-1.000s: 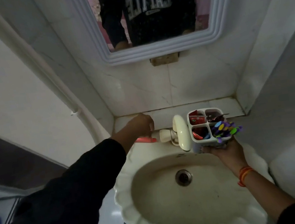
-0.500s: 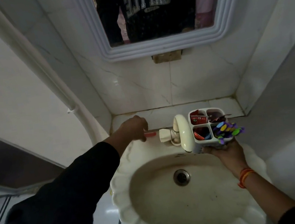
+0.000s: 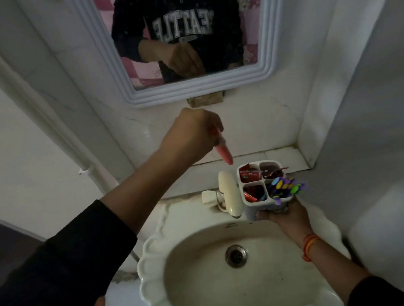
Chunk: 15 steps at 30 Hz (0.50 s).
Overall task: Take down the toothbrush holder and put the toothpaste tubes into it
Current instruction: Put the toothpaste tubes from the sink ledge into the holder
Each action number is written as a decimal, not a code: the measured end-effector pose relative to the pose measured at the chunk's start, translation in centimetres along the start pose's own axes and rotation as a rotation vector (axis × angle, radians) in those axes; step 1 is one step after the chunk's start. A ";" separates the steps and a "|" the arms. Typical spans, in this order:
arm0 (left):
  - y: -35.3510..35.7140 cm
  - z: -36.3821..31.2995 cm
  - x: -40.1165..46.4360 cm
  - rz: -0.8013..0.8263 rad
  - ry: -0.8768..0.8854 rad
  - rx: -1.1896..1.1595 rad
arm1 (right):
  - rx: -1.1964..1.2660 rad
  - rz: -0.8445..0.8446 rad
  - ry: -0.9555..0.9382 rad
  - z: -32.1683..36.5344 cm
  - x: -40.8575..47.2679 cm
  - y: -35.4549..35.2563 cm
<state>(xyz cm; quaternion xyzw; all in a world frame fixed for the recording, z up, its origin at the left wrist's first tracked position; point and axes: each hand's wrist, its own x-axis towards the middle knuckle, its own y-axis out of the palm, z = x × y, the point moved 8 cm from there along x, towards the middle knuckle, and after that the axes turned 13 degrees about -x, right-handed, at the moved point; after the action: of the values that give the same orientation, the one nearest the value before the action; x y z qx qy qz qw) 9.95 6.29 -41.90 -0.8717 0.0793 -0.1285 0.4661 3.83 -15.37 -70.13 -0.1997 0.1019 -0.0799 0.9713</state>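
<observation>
In the head view, the left hand (image 3: 193, 134) is raised in front of the tiled wall below the mirror (image 3: 189, 32), its fingers (image 3: 213, 122) closed around a pink tube (image 3: 224, 153). The tube hangs down and to the right out of the fist, its lower end in the air just up and to the left of the holder (image 3: 263, 184), not touching it. The tip is over the back ledge (image 3: 290, 158), near the top of the tap (image 3: 230, 193).

The right hand (image 3: 286, 215) grips the white holder from below, fingers wrapped on its base, and keeps it upright above the back right rim of the sink (image 3: 241, 277), just to the right of the tap and close against it. The holder has four compartments. The far left one has a red packet (image 3: 249, 174) in it; the far right one is dark, with something reddish at its edge that is hard to make out. The near left one holds red and blue items, and the near right one is filled with a bunch of colourful picks (image 3: 287, 186) that spill over the rim to the right.

An orange thread band (image 3: 310, 245) circles the right wrist. Both forearms come out of dark sleeves. The sink is cream with a scalloped rim and a metal drain (image 3: 236, 255) in the middle. In the mirror the person's dark sweatshirt and a hand are reflected.
</observation>
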 end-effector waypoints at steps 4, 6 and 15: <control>3.1 -3.8 0.2 0.152 0.103 0.063 | -0.009 -0.007 -0.022 0.3 -0.4 -0.3; 5.3 -4.7 0.1 0.230 0.124 0.097 | -0.005 -0.011 -0.027 0.6 -0.5 -0.3; 12.8 -3.3 -0.5 0.356 0.087 0.364 | -0.001 -0.007 -0.028 0.7 -0.3 -0.3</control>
<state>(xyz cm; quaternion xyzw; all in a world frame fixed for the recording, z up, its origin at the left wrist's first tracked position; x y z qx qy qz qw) 8.25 -3.26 -50.90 -0.7395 0.2270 -0.0942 0.6267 3.64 -15.36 -69.30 -0.2016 0.0874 -0.0805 0.9722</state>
